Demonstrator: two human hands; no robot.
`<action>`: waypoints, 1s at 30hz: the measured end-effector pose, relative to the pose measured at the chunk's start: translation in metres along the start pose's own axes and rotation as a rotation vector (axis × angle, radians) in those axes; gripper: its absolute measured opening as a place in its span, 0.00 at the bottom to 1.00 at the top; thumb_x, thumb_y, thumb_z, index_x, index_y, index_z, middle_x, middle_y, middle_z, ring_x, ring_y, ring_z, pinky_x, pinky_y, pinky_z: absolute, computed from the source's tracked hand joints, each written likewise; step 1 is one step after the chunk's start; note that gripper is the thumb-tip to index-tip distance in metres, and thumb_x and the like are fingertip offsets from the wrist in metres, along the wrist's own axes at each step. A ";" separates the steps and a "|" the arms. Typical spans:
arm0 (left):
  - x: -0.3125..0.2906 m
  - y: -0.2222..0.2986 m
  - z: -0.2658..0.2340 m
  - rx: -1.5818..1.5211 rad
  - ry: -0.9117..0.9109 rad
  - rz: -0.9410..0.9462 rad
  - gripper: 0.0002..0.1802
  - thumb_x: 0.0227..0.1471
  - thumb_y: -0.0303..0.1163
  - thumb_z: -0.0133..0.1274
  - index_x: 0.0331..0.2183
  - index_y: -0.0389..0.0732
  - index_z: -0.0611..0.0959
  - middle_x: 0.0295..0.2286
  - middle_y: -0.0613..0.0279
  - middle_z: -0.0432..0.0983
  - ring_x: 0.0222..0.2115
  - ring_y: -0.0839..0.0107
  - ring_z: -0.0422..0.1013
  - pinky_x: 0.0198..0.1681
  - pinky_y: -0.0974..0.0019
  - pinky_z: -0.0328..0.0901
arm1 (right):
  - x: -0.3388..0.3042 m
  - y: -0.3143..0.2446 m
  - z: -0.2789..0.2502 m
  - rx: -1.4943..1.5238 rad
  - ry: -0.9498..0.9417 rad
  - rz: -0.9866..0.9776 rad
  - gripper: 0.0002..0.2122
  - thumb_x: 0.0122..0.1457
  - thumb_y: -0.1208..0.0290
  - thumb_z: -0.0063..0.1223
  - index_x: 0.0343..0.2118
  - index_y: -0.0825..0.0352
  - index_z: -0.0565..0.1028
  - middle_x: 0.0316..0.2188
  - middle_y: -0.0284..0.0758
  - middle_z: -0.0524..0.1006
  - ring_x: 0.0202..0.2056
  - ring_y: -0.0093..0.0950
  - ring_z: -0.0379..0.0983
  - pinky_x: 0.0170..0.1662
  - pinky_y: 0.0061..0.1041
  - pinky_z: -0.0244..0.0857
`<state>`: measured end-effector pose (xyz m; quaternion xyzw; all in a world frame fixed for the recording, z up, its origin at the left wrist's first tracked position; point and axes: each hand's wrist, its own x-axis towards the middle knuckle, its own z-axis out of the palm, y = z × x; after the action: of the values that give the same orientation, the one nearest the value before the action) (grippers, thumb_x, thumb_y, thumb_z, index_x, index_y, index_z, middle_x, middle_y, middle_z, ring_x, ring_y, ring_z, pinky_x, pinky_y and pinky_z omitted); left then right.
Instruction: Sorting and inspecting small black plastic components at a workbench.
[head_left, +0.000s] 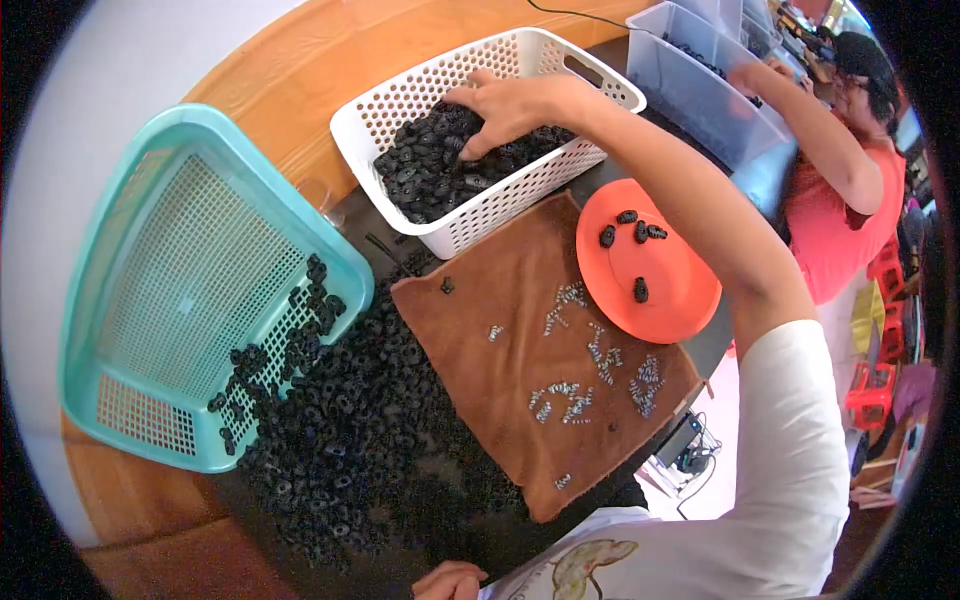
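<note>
My right hand (505,108) reaches into a white perforated basket (490,232), its fingers spread over a heap of small black ribbed plastic parts (425,165); nothing shows in its grasp. At the lower edge, my left hand (450,582) is partly cut off, its fingers curled and closed; anything inside is hidden. Between them, small silvery screw-like pieces (570,402) lie in loose clusters on a brown cloth (470,350). Several more black parts sit on an orange-red plate (650,315) beside the cloth.
At left a teal mesh basket (215,130) lies tilted, black parts at its lower side. A big pile of black parts (330,470) spreads over the dark tabletop. Far right, another person (835,210) reaches over a clear plastic bin (700,110). Red stools (870,395) stand beyond.
</note>
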<state>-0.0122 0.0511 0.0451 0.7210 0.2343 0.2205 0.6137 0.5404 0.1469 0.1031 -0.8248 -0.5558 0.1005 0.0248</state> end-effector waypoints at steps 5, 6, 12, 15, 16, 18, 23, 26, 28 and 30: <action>0.000 0.002 0.000 0.048 -0.009 -0.021 0.08 0.52 0.22 0.50 0.24 0.28 0.79 0.23 0.52 0.76 0.16 0.74 0.66 0.19 0.71 0.60 | 0.000 0.032 -0.011 -0.004 0.050 0.071 0.30 0.46 0.56 0.59 0.51 0.69 0.68 0.47 0.48 0.71 0.47 0.44 0.70 0.48 0.36 0.68; 0.001 0.001 0.001 0.068 -0.019 -0.023 0.08 0.52 0.22 0.51 0.24 0.28 0.79 0.24 0.51 0.76 0.16 0.74 0.66 0.19 0.71 0.60 | 0.019 0.074 0.005 -0.103 0.213 -0.064 0.25 0.46 0.61 0.60 0.47 0.67 0.72 0.38 0.44 0.75 0.39 0.40 0.74 0.34 0.34 0.75; -0.001 0.001 -0.001 0.071 -0.009 -0.003 0.08 0.53 0.22 0.50 0.25 0.28 0.79 0.24 0.51 0.76 0.17 0.72 0.66 0.20 0.70 0.60 | -0.002 0.059 -0.013 0.431 0.139 0.227 0.16 0.48 0.67 0.58 0.40 0.65 0.76 0.26 0.32 0.73 0.26 0.24 0.72 0.19 0.24 0.69; 0.000 0.001 -0.001 0.062 -0.015 0.004 0.08 0.53 0.23 0.50 0.25 0.28 0.80 0.24 0.51 0.76 0.17 0.72 0.66 0.20 0.70 0.61 | -0.010 0.049 -0.027 0.649 0.227 0.229 0.10 0.46 0.67 0.60 0.32 0.63 0.79 0.22 0.27 0.71 0.28 0.21 0.70 0.26 0.26 0.70; 0.001 0.001 0.000 0.057 -0.024 0.007 0.08 0.53 0.23 0.50 0.25 0.28 0.80 0.24 0.51 0.76 0.17 0.72 0.66 0.20 0.70 0.61 | -0.011 0.055 -0.033 0.680 0.210 0.177 0.12 0.49 0.61 0.60 0.30 0.64 0.78 0.22 0.27 0.71 0.28 0.20 0.69 0.28 0.26 0.68; 0.000 0.000 0.000 0.065 -0.016 0.003 0.08 0.53 0.23 0.50 0.26 0.28 0.80 0.24 0.51 0.76 0.18 0.71 0.67 0.20 0.69 0.61 | -0.021 0.034 -0.050 0.817 0.207 0.213 0.08 0.53 0.71 0.54 0.30 0.71 0.77 0.21 0.35 0.75 0.18 0.23 0.68 0.18 0.24 0.59; -0.002 -0.003 0.001 0.047 -0.002 -0.002 0.09 0.53 0.24 0.50 0.26 0.28 0.79 0.24 0.50 0.76 0.17 0.71 0.66 0.20 0.69 0.61 | -0.018 0.023 -0.058 0.980 0.252 0.176 0.08 0.54 0.71 0.54 0.22 0.68 0.76 0.17 0.32 0.71 0.13 0.22 0.61 0.14 0.22 0.54; -0.002 -0.006 0.002 0.020 0.006 0.007 0.09 0.54 0.24 0.51 0.26 0.27 0.79 0.24 0.50 0.76 0.17 0.72 0.66 0.20 0.69 0.60 | -0.020 0.016 -0.066 1.018 0.180 0.178 0.13 0.62 0.63 0.47 0.38 0.70 0.74 0.29 0.36 0.73 0.22 0.24 0.67 0.20 0.21 0.63; -0.002 -0.007 0.002 0.009 0.010 0.021 0.10 0.54 0.25 0.51 0.26 0.28 0.79 0.24 0.50 0.76 0.17 0.72 0.66 0.20 0.69 0.60 | -0.021 0.007 -0.066 1.084 -0.008 0.079 0.15 0.63 0.61 0.46 0.43 0.70 0.71 0.36 0.39 0.72 0.28 0.27 0.69 0.25 0.22 0.67; -0.003 -0.007 0.000 0.004 0.024 0.032 0.10 0.54 0.25 0.51 0.26 0.28 0.80 0.24 0.50 0.76 0.16 0.73 0.65 0.20 0.70 0.60 | -0.034 -0.017 -0.060 1.044 -0.063 -0.071 0.22 0.64 0.58 0.44 0.54 0.71 0.64 0.52 0.45 0.67 0.47 0.35 0.70 0.35 0.26 0.74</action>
<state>-0.0146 0.0500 0.0379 0.7233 0.2303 0.2385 0.6057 0.5244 0.1264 0.1692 -0.6797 -0.4599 0.3879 0.4195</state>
